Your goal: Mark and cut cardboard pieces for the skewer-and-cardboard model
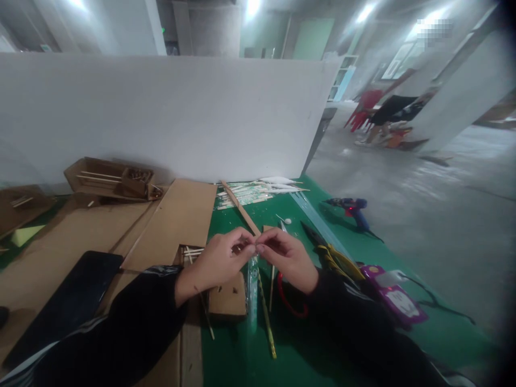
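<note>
In the head view, my left hand and my right hand meet fingertip to fingertip above the green table. Thumb and forefinger are pinched on both; whatever lies between them is too small to make out. Below my left hand is a small cardboard box, with thin wooden sticks behind it. A clear ruler and a yellow-gold rod run under the hands. Beneath my right hand shows the red handle of some tool. A flat wooden strip reaches away behind the fingertips.
Pliers, a purple device with a cable and a blue glue gun are at right. White-tipped sticks lie before the white partition. Cardboard and a dark phone-like slab lie left. A person is far right.
</note>
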Demonstrator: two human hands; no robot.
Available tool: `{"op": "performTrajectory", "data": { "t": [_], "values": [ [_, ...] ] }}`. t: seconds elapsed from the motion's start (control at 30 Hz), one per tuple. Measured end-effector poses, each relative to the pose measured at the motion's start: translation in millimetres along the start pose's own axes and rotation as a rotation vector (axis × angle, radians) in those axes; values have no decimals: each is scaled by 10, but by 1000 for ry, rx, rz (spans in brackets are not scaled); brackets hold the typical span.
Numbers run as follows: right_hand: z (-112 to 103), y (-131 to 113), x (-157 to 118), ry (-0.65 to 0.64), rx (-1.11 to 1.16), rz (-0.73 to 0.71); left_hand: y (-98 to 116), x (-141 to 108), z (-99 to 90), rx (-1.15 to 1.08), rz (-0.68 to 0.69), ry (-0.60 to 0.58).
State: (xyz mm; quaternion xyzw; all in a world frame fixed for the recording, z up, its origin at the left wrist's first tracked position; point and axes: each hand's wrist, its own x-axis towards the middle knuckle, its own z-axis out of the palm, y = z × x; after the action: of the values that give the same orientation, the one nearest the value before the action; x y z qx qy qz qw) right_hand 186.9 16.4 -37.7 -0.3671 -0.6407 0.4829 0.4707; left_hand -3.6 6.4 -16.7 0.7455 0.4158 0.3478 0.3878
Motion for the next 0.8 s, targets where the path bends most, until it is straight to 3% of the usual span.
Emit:
{"op": "performTrajectory", "data": {
  "t": [0.2,0.43,0.8],
  "values": [
    [-2,-36,15,30,-2,11,21,-2,-3,64,22,61],
    [6,-50,0,-20,70,82,-26,13,30,-34,3,41],
    [51,-43,-62,60,41,3,-32,31,22,-116,-2,40]
  ]
}}
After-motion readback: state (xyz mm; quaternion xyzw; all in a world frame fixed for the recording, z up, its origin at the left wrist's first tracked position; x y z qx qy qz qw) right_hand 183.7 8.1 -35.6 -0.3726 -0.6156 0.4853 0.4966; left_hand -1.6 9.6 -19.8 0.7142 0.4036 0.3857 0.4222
